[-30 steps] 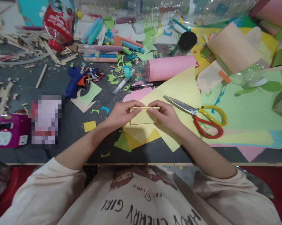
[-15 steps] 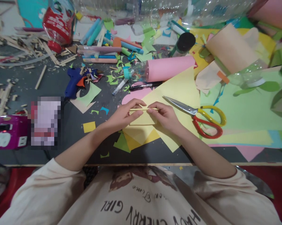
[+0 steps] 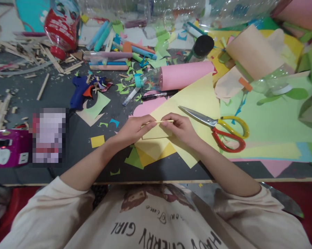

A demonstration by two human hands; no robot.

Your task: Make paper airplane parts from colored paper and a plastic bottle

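Between both hands runs a thin, stick-like pale yellow paper strip (image 3: 159, 121), held level over the table; I cannot tell whether it is rolled or folded. My left hand (image 3: 131, 130) pinches its left part between thumb and fingers. Its right part is pinched by my right hand (image 3: 183, 129), with the two thumbs close together. Under the hands lies a sheet of pale yellow paper (image 3: 194, 98), with a darker yellow piece (image 3: 156, 155) below it. Scissors (image 3: 214, 123) with one yellow and one red handle rest on the paper right of my right hand.
A blue glue gun (image 3: 78, 92) lies left among paper scraps. A purple box (image 3: 9, 147) stands near a blurred-out item. Beyond the hands are a pink-wrapped bottle (image 3: 187, 75), a black-capped container (image 3: 202, 46) and a red-labelled bottle (image 3: 61, 29). Wood sticks (image 3: 43, 86) litter the left side.
The fingers of my left hand have closed in and moved slightly along the strip, their tips lower than before. The whole view has shifted a little.
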